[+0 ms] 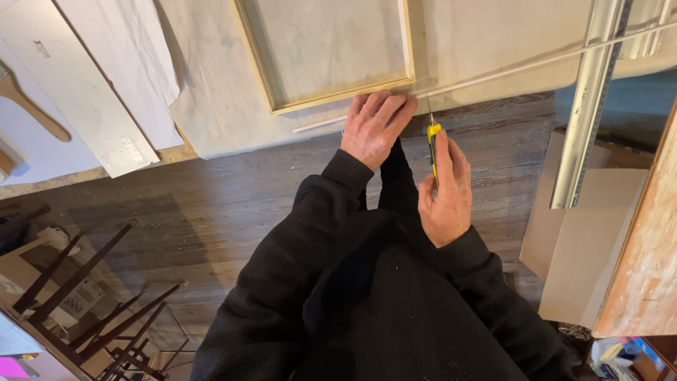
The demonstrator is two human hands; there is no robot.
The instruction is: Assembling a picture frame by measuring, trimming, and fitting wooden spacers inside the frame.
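Pale canvas cloth (493,42) lies spread over the dark plank floor (211,204), and on it sits the wooden stretcher frame (331,99) — everything here is placed from that frame. The left hand (374,127) lies flat at the frame's lower right corner, fingers together and pressing down on the wood and the cloth just beneath it, gripping nothing. Right beside that corner, the right hand (444,194) is wrapped around a yellow utility knife (434,144), thumb and fingers pinching the handle, the blade tip pointing up at the cloth edge just right of the frame. A thin white rod (536,63) runs from below the frame's bottom edge, passes under the left hand and slants up to the right. Further right of the frame a long metal straightedge (589,113) lies steeply angled, its lower end over flat cardboard (585,240). Well left of the frame a white board (84,92) lies diagonally, and beyond it a wooden brush handle (28,106). Black sleeves fill the foreground — below and left of the frame, dark chair legs (92,289) stick up.
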